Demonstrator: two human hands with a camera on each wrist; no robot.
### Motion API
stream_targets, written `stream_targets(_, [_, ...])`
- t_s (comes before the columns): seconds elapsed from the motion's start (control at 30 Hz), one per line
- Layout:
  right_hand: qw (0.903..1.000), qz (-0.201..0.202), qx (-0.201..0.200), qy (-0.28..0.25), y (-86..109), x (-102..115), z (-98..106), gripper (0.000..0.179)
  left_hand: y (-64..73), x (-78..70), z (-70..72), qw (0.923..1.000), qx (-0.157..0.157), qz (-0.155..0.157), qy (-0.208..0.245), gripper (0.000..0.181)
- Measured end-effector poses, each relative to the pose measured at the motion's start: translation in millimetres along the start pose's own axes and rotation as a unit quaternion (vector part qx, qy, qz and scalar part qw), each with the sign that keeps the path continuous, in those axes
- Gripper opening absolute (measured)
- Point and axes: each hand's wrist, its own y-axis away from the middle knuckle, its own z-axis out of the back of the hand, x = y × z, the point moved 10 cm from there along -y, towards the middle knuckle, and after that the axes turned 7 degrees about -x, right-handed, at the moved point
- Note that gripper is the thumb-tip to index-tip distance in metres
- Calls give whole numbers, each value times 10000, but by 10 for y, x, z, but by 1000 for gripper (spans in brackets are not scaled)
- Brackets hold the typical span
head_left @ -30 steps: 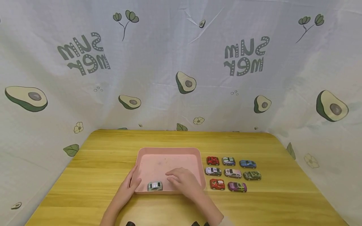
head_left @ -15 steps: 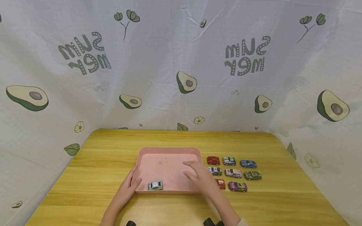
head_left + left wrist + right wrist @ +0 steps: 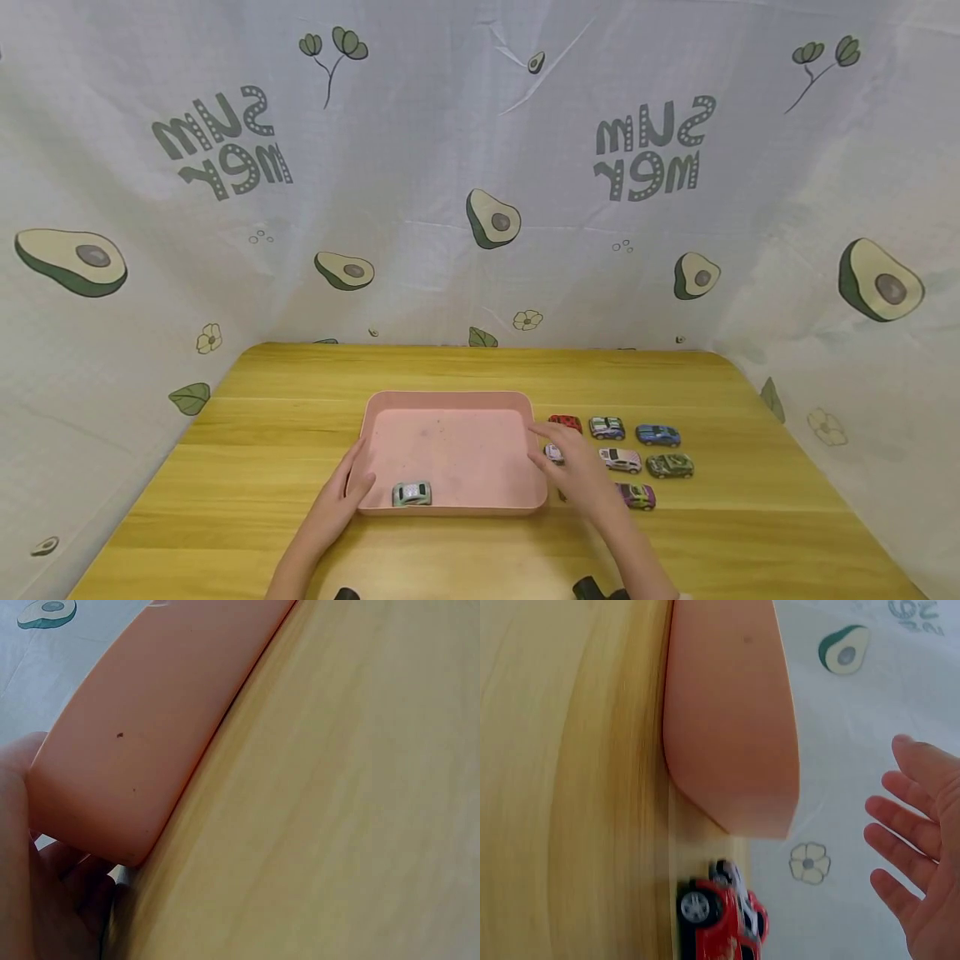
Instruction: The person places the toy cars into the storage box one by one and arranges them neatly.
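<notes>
A pink tray (image 3: 480, 450) lies on the wooden table, with one pale green toy car (image 3: 412, 494) in its front left part. At the tray's left front corner my left hand (image 3: 335, 502) grips the wall, thumb over the rim and fingers outside; the left wrist view shows the hand (image 3: 52, 900) round the tray wall (image 3: 150, 727). My right hand (image 3: 577, 471) hovers by the tray's right wall, over the nearest toy cars, and partly hides them. In the right wrist view this hand (image 3: 930, 840) holds nothing, fingers spread, above a red toy car (image 3: 731, 915).
Right of the tray stand several toy cars in loose rows: a blue one (image 3: 658, 435), a white and green one (image 3: 607, 428), a pale pink one (image 3: 621, 460), a camouflage one (image 3: 670, 465) and a purple one (image 3: 639, 497). A printed curtain (image 3: 420, 167) surrounds the table (image 3: 285, 400).
My right hand has moved right, from above the tray's inside to above the cars beside it. The left hand, the tray and the pale green car have stayed in place.
</notes>
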Motion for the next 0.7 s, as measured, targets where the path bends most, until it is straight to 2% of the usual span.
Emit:
stream_targets(0.23, [10000,-8,21,92,50,-192,146,41,6,1,-14,10000,61,60,26,62])
stream_targets(0.53, [9981,-32,-96,608,144,-486,364,44,0,1,-10,10000,29,1,20,63])
stream_targets(0.7, [9969,-135,-4,781,193,-661,509,45,0,2,-10,9999,81,62,32,64])
